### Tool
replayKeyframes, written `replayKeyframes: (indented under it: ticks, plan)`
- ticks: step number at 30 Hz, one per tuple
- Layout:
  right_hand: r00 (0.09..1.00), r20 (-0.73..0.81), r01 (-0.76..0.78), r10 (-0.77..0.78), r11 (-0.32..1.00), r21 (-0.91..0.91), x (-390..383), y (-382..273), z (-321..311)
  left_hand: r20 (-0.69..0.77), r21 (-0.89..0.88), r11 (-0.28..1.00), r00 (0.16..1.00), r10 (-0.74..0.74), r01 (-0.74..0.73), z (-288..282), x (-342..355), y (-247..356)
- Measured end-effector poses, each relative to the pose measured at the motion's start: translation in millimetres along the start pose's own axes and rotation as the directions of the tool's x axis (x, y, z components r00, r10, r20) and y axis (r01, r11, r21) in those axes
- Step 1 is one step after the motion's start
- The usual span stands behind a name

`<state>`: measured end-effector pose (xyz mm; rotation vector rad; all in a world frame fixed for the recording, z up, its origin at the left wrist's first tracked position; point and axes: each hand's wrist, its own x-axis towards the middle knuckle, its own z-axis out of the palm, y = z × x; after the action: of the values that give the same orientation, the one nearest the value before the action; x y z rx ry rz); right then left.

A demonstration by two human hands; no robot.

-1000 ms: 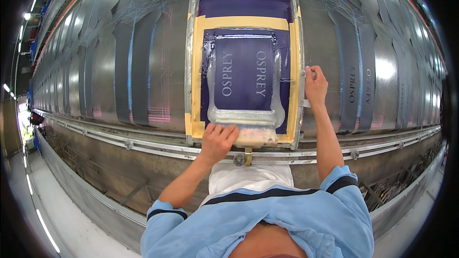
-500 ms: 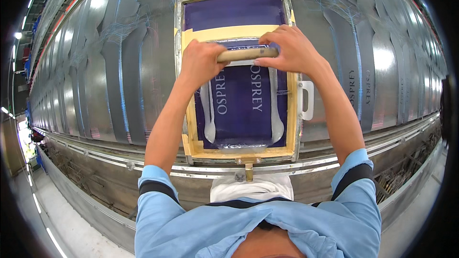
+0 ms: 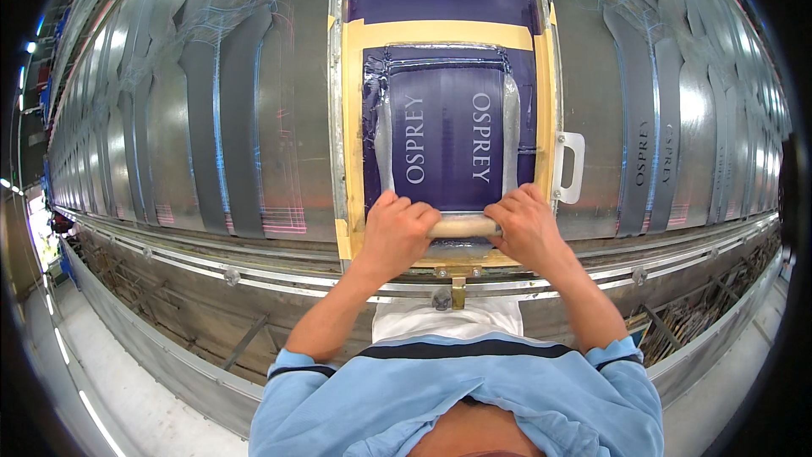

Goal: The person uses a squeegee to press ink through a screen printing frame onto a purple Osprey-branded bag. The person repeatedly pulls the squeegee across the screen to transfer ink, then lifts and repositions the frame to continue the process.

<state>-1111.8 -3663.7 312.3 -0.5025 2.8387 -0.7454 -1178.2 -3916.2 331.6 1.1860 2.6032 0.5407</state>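
Observation:
A screen-printing frame (image 3: 339, 118) with purple mesh and yellow tape borders lies on the long table before me. Both my hands grip the wooden handle of a squeegee (image 3: 463, 227) close to the screen's near end. My left hand (image 3: 397, 233) is wrapped round the handle's left end, and my right hand (image 3: 529, 224) closes on its right end. Most of the squeegee's blade is hidden under the handle and hands. Beyond it the mesh (image 3: 448, 135) shows two columns of pale lettering, with streaks of whitish ink (image 3: 511, 127) along both sides.
Dark grey cut fabric pieces (image 3: 222, 118) lie on the shiny table to the left, and similar printed pieces (image 3: 634, 118) to the right. A white side handle (image 3: 573, 167) sticks out from the frame. A metal rail (image 3: 279, 282) runs along the near edge.
Both hands have drawn the squeegee toward me, from the far part of the mesh to its near end. The lettering now shows whole behind it. The view has shifted slightly.

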Motion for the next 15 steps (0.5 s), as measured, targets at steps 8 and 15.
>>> replayKeyframes:
  ticks: [8,15]
  plan:
    - [0.983,0.02,-0.179,0.184,0.971,-0.159,164.3,99.3,-89.0,-0.059,0.209,0.978,0.998,0.02,-0.007,-55.5,182.3,-95.1]
    - [0.978,0.053,-0.194,0.2,0.975,-0.108,143.1,96.9,-63.0,-0.023,0.11,0.994,0.999,-0.023,0.026,-38.9,157.8,-85.4]
